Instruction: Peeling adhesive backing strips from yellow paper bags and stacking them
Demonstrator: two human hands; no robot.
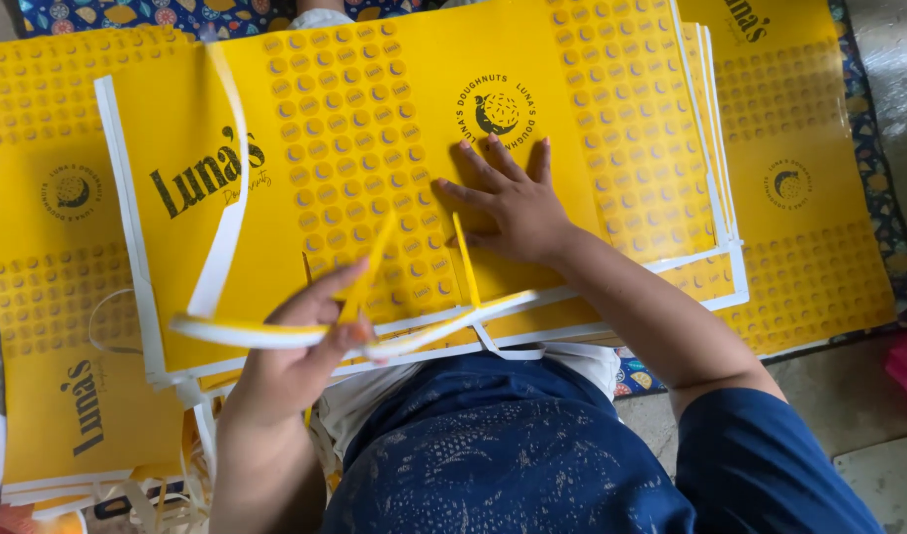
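Yellow printed sheets (394, 148) stacked over patterned floor mat (127, 14), concrete beside.

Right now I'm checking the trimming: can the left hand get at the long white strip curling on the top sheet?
Probably yes: the left hand already pinches strips just below the white strip, with nothing between.

Left hand (293, 361) motion-blurred; grip on strips (374, 341) not resolved, fingertips smeared. Strip ends blurred. Lower sheets in stack (414, 119) hidden under top sheet, only edges seen. Stack top cut off by frame edge. Left pile (48, 247) cropped at left. Palm of right hand (518, 203) hidden against sheet. Both upper arms cut off at bottom.
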